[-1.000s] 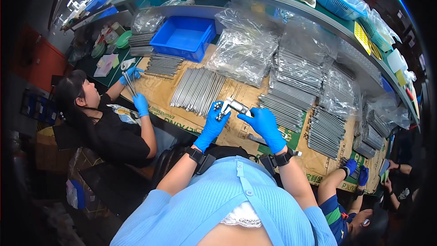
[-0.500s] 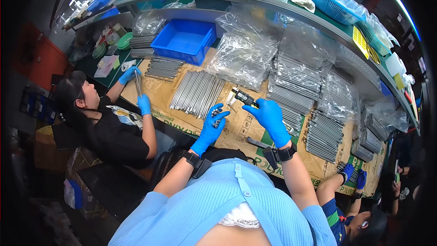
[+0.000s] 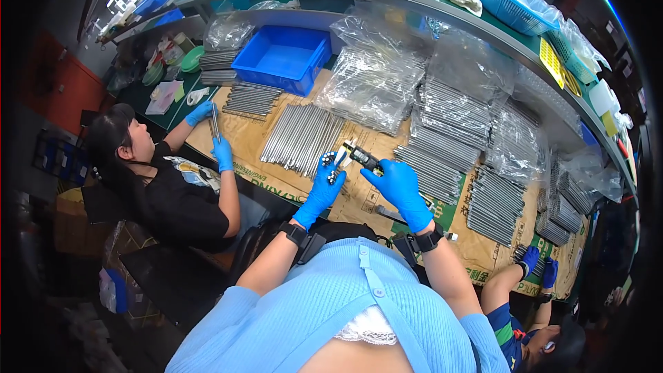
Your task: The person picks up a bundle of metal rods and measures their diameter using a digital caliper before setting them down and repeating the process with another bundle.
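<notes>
Above the cardboard-covered bench [image 3: 290,181], the blue-gloved left hand [image 3: 326,178] curls closed around a bundle of short metal rods [image 3: 330,166], while the right hand [image 3: 392,179] pinches a dark digital caliper [image 3: 360,157] just beside them, near rows of long rods [image 3: 300,139].

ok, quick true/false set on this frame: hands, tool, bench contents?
1. Both hands wear blue gloves. True: left hand, right hand.
2. The right hand holds a dark caliper-like tool. True.
3. The blue bin is heaped with rods. False: nothing shows inside it.
4. The metal rods lie on the floor. False: they lie in rows on the cardboard-covered bench.
5. The person at left works bare-handed. False: blue gloves there too.
</notes>
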Motion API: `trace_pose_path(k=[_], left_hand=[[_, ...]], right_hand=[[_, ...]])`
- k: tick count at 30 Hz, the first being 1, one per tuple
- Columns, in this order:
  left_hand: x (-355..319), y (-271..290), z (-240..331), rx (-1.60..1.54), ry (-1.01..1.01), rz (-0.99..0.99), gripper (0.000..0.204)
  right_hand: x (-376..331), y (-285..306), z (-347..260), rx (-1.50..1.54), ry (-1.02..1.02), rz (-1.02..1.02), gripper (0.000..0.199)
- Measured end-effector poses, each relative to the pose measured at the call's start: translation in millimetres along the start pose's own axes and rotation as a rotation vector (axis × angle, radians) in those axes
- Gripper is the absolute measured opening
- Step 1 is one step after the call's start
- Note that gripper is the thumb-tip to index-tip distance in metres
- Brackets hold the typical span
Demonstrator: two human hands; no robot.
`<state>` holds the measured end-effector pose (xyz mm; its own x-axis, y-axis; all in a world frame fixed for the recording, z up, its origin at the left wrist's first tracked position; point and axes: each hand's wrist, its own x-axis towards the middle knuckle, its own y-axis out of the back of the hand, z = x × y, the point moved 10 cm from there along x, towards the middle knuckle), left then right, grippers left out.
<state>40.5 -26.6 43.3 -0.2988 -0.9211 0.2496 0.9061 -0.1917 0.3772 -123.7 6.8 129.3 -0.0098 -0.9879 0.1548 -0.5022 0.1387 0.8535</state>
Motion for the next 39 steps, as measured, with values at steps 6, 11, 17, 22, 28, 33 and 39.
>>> trace_pose_path(k=[6, 11, 17, 22, 28, 33, 39], left_hand=[[-0.4, -11.8, -16.2, -0.074, 0.039, -0.091, 0.047], [-1.6, -6.3, -7.0, -0.018, -0.018, -0.037, 0.044], [-1.5, -4.5, 6.3, 0.125, -0.074, -0.059, 0.048], [-6.7, 10.8, 25.6, 0.112, -0.181, -0.029, 0.045], [-17.7, 6.9, 13.7, -0.060, -0.025, -0.190, 0.035], [-16.9, 4.9, 13.0, 0.047, 0.001, -0.148, 0.034], [-6.3, 4.0, 15.1, -0.005, -0.079, -0.111, 0.038]], right_hand=[[-9.7, -13.9, 3.9, 0.014, -0.024, -0.064, 0.051], [-10.0, -11.1, 5.0, 0.034, -0.031, -0.089, 0.053], [-5.0, -5.5, 10.9, 0.011, -0.016, -0.101, 0.054], [6.1, 16.8, 21.7, -0.032, -0.048, -0.086, 0.058], [20.3, 32.0, 15.4, -0.062, -0.030, 0.017, 0.055], [23.5, 12.9, -8.2, -0.080, 0.075, 0.062, 0.052], [18.6, -3.1, -0.9, -0.015, -0.032, -0.005, 0.053]])
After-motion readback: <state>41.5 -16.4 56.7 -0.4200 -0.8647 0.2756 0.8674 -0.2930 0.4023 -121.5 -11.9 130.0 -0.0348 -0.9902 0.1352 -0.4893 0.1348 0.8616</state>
